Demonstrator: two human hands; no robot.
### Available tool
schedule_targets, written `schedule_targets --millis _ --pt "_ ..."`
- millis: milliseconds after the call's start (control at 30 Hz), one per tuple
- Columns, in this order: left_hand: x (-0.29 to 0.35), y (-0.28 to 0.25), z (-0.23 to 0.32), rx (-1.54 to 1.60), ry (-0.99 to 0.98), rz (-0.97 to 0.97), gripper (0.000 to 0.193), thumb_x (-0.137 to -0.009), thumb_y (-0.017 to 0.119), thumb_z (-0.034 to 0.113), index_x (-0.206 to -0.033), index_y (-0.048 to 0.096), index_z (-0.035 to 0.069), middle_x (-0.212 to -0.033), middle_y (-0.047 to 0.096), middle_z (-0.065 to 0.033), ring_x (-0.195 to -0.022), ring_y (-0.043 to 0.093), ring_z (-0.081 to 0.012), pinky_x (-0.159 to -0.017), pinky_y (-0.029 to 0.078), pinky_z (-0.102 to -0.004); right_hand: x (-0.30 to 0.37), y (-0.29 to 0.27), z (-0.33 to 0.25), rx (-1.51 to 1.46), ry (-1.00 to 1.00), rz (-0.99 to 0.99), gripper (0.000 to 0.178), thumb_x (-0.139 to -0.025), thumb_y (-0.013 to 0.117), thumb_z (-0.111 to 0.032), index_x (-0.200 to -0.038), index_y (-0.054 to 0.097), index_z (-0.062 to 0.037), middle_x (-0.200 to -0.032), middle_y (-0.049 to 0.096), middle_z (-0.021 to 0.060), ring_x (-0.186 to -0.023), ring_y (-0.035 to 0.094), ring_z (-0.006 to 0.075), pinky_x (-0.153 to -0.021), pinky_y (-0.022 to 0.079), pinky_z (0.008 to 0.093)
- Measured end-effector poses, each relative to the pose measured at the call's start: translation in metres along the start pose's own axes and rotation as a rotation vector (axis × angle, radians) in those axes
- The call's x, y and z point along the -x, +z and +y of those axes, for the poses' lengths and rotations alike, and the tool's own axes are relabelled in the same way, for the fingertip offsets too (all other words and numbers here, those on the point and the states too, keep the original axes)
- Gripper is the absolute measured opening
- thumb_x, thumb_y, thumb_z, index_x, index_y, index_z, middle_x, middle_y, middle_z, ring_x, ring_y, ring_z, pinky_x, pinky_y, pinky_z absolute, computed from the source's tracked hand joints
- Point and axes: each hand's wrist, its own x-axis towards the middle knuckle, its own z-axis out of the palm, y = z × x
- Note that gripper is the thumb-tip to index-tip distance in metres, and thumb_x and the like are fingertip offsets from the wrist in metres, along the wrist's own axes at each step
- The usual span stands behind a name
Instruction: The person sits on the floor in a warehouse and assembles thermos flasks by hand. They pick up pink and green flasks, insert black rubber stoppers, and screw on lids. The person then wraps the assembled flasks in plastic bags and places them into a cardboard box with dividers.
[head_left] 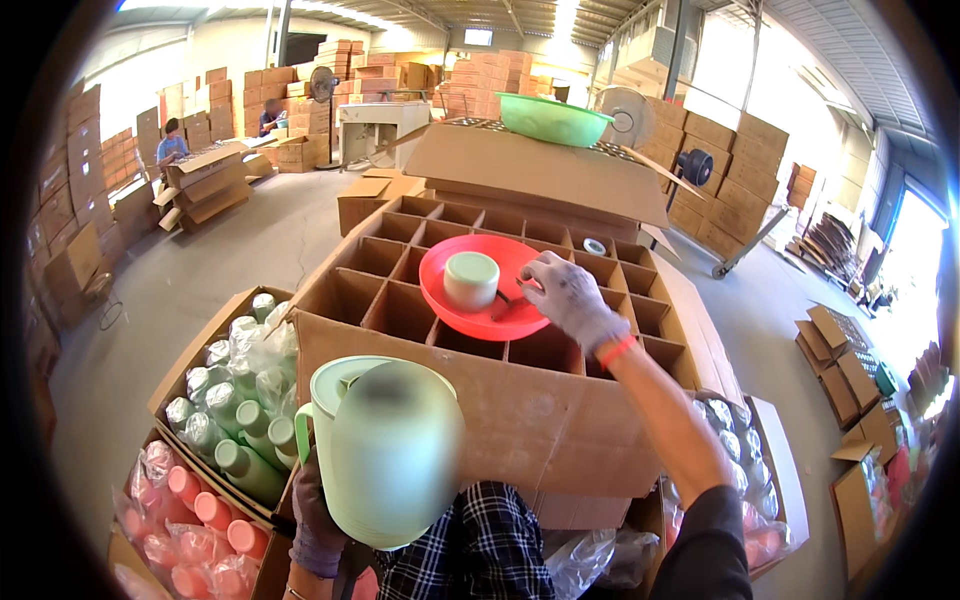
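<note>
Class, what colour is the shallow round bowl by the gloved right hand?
The bowl is bright pinkish red; it shows best in the head view.

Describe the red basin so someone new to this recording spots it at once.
Find the large divided cardboard carton mid-view. On top of it, partly under the right hand, sits the round red basin holding a pale green cup-shaped piece. Its red colour distinguishes it from the green basin farther back.

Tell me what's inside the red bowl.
In the red bowl sits a pale green round piece, with a small dark shape beside it. The right hand covers part of the bowl's right side; anything beneath the green piece is hidden.
</note>
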Motion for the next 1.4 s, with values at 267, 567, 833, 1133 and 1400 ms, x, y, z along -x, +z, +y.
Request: schedule_targets --millis 267,567,833,1133,1400 --pt "-0.014 -0.037 -0.013 -0.184 -0.088 0.045 0.035 -0.100 0.055 0.030 -0.096 0.069 -0.002 -0.081 0.068 -0.0035 -0.071 0.063 -0.0097 -0.064 0.050 -0.0254 -0.043 0.028 0.017 0.530 -0.084 -0.599 0.031 -0.075 0.060 -0.018 -0.102 0.072 -0.0109 -0.100 0.071 0.0154 -0.097 0.069 0.0310 -0.078 0.056 0.0460" --pt "-0.003 -0.045 0.004 -0.577 -0.280 -0.255 0.028 -0.098 0.057 0.028 -0.094 0.069 0.003 -0.082 0.069 -0.0018 -0.072 0.066 -0.0074 -0.062 0.050 -0.0247 0.115 -0.049 -0.109 -0.162 -0.574 -0.274 0.023 -0.076 0.064 -0.015 -0.098 0.062 -0.0121 -0.090 0.061 0.0057 -0.079 0.062 0.0241 -0.070 0.053 0.0350" --pt "-0.021 -0.042 -0.019 -0.280 -0.667 -0.230 0.028 -0.097 0.060 0.024 -0.106 0.069 0.000 -0.089 0.072 -0.0038 -0.072 0.068 -0.0100 -0.065 0.054 -0.0234 0.146 -0.031 -0.133 0.161 -0.959 -0.155 0.033 -0.080 0.062 -0.023 -0.112 0.059 -0.0123 -0.104 0.059 0.0065 -0.077 0.059 0.0186 -0.066 0.051 0.0351" --pt "0.008 -0.044 -0.038 -0.489 0.139 -0.169 0.031 -0.088 0.066 0.016 -0.110 0.068 -0.006 -0.104 0.072 -0.0117 -0.092 0.069 -0.0184 -0.084 0.056 -0.0313 0.175 0.000 -0.122 -1.060 0.724 -1.029 0.030 -0.090 0.058 -0.031 -0.087 0.063 -0.0017 -0.059 0.060 0.0063 -0.045 0.054 0.0133 -0.045 0.043 0.0278" --pt "-0.012 -0.059 -0.024 -0.349 -0.389 -0.142 0.024 -0.096 0.055 0.017 -0.098 0.070 -0.002 -0.085 0.071 -0.0064 -0.072 0.067 -0.0111 -0.064 0.052 -0.0245 0.159 -0.032 -0.131 -0.038 -0.628 -0.311 0.032 -0.082 0.066 -0.026 -0.112 0.061 -0.0180 -0.102 0.056 0.0020 -0.086 0.058 0.0165 -0.068 0.052 0.0335"
